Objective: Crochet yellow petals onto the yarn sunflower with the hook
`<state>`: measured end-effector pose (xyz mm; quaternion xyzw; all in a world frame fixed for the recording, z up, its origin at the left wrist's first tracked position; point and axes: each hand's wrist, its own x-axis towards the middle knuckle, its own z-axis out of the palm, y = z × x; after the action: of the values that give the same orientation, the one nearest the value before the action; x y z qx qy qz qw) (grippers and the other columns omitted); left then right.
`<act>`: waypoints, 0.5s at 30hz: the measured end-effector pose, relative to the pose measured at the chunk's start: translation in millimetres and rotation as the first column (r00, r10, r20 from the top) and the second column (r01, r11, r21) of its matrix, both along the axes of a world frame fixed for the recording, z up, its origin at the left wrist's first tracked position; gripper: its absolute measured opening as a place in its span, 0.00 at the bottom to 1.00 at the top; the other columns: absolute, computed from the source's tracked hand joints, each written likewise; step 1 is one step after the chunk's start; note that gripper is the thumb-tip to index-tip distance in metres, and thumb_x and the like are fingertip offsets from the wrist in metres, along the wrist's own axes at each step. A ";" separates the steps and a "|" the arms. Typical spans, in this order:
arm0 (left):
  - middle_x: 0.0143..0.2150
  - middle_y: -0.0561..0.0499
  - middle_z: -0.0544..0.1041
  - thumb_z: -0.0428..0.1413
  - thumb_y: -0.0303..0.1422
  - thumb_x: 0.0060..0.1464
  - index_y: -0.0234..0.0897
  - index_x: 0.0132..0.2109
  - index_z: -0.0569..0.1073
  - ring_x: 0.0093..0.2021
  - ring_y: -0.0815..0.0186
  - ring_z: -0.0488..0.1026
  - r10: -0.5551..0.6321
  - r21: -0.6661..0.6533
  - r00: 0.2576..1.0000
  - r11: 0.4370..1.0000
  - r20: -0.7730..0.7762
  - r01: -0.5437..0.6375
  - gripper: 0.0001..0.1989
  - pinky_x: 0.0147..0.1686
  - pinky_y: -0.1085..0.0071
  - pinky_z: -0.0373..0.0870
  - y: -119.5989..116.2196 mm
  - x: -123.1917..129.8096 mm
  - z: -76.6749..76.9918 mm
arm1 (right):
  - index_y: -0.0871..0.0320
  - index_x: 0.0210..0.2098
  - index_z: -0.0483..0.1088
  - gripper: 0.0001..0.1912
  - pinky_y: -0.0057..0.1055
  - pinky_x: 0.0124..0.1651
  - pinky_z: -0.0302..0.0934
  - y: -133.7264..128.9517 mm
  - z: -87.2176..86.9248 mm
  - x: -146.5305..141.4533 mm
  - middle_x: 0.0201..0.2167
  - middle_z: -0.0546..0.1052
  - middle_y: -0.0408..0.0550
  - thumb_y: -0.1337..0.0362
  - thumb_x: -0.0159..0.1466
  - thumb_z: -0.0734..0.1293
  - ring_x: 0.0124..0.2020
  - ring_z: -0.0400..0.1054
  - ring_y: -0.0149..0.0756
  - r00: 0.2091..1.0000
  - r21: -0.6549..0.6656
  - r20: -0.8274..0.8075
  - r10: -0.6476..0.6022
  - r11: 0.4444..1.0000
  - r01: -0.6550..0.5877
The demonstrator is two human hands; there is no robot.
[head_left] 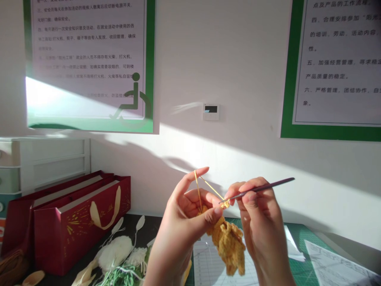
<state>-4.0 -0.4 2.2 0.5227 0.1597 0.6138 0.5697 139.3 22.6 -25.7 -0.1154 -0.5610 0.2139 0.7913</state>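
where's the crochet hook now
In the head view, right of centre, the crochet hook is in the right hand, its tip by the yellow yarn near the left hand.

On the left green-bordered poster [89, 51] I read clauses 三 and 四, the latter citing "每月进行一次安全知识普及活动"; its corner bears a wheelchair sign [135, 93]. The right green-bordered poster [336, 69] shows 四, 五 "加强经营管理" and 六 "严格管理". Gold lettering [102, 213] on the front red bag [80, 230]: I cannot read it reliably.
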 end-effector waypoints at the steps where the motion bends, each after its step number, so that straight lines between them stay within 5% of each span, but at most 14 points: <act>1: 0.30 0.50 0.79 0.74 0.27 0.48 0.37 0.64 0.73 0.30 0.67 0.71 0.003 0.005 1.000 1.000 -0.003 -0.003 0.37 0.31 0.73 0.66 0.5 0.2 -0.1 | 0.52 0.39 0.70 0.05 0.31 0.37 0.69 0.9 -0.7 1.7 0.30 0.80 0.41 0.61 0.72 0.67 0.32 0.75 0.34 1.000 0.009 0.009 0.000 1.000 0.000; 15: 0.29 0.51 0.80 0.74 0.23 0.43 0.33 0.61 0.74 0.28 0.69 0.70 -0.042 -0.042 0.999 0.998 0.003 0.042 0.37 0.30 0.74 0.63 7.3 -5.1 0.3 | 0.51 0.43 0.69 0.03 0.34 0.36 0.69 3.3 -1.7 15.8 0.30 0.81 0.43 0.63 0.75 0.63 0.33 0.75 0.36 0.986 0.161 0.154 -0.067 0.986 0.042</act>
<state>-9.1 6.9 2.5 0.5132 0.1613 0.5987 0.5934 155.2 25.9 -27.4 -0.0848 -0.6341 0.1373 0.7562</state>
